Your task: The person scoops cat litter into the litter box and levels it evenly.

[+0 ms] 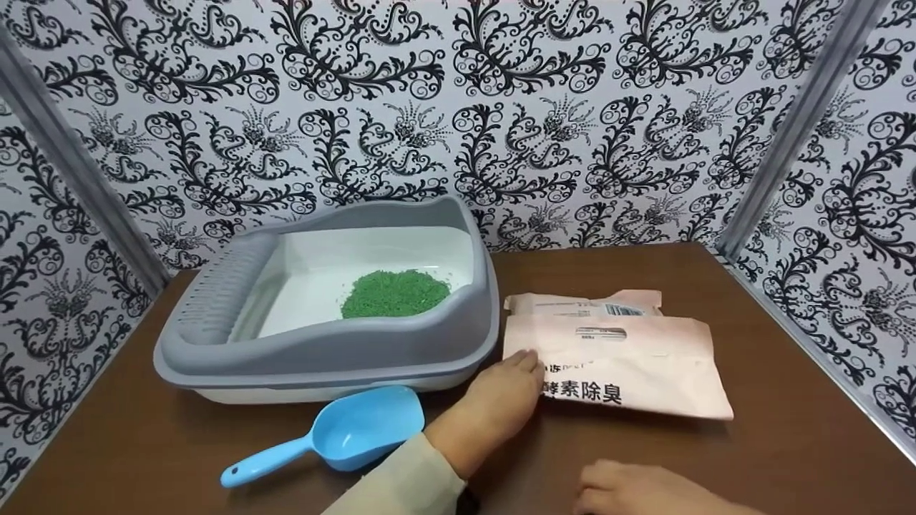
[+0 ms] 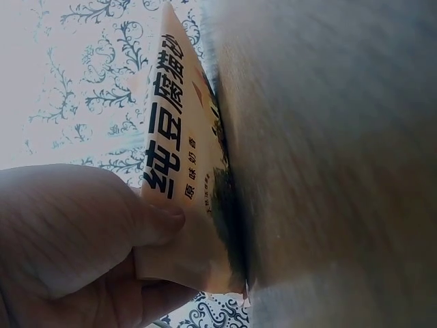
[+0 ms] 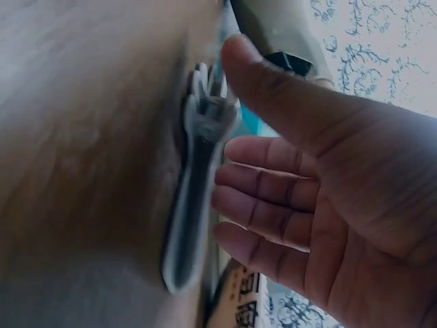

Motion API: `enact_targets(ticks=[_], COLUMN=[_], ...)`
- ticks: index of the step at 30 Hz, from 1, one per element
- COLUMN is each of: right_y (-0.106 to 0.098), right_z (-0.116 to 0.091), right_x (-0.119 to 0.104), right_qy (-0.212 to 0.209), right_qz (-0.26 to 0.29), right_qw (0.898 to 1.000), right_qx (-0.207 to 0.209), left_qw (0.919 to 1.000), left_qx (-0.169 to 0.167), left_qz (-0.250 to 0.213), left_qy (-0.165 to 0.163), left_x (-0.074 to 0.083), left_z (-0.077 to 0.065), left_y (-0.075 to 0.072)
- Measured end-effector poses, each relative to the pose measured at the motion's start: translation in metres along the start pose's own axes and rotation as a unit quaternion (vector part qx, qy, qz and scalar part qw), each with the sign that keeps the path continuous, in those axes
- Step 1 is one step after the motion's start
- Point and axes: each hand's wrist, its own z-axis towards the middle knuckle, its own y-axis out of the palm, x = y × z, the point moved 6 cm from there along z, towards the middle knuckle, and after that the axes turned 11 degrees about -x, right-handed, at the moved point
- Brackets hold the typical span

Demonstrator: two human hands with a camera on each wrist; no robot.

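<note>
A pale pink bag of cat litter (image 1: 644,365) lies on the table at the right, its top folded over. My left hand (image 1: 504,390) grips the bag's left edge. The left wrist view shows the thumb on the printed face and the fingers round the edge. My right hand (image 1: 637,490) is at the bottom of the head view, apart from the bag, holding nothing. In the right wrist view its fingers are relaxed, beside a grey pronged tool (image 3: 191,184) on the table.
A grey and white litter box (image 1: 343,350) stands at the back left, with a pile of green litter (image 1: 393,292) inside. In front of it lies a blue scoop (image 1: 365,429), close to the left sleeve (image 1: 408,479). Patterned panels (image 1: 401,107) enclose the brown table (image 1: 794,429).
</note>
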Motion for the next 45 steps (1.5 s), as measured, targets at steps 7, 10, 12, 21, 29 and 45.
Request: enact_targets(ticks=[7, 10, 12, 21, 29, 45], right_y=[0.007, 0.007, 0.007, -0.002, -0.008, -0.037], right_z=[0.0, 0.0, 0.001, 0.0, 0.0, -0.011], right_x=[-0.001, -0.002, -0.003, -0.003, 0.001, 0.018], right_qy=[0.045, 0.059, 0.061, 0.059, 0.068, 0.12], right_qz=[0.025, 0.029, 0.017, 0.028, -0.005, 0.015], right_qw=[0.998, 0.997, 0.997, 0.997, 0.998, 0.986], right_qx=[-0.028, -0.035, -0.038, -0.037, -0.013, 0.116], left_qw=[0.9999, 0.9999, 0.9998, 1.0, 0.9999, 0.9999], left_qx=[-0.001, -0.001, -0.004, -0.007, -0.007, 0.002], left_qz=[-0.012, -0.014, -0.015, -0.004, 0.005, -0.005], left_qy=[0.003, 0.006, 0.009, 0.005, 0.009, 0.011], left_x=[0.0, -0.001, -0.001, 0.0, -0.001, -0.002], left_z=[0.001, 0.001, 0.001, 0.003, 0.002, 0.002], left_y=[0.0, 0.0, 0.001, 0.005, 0.006, 0.003])
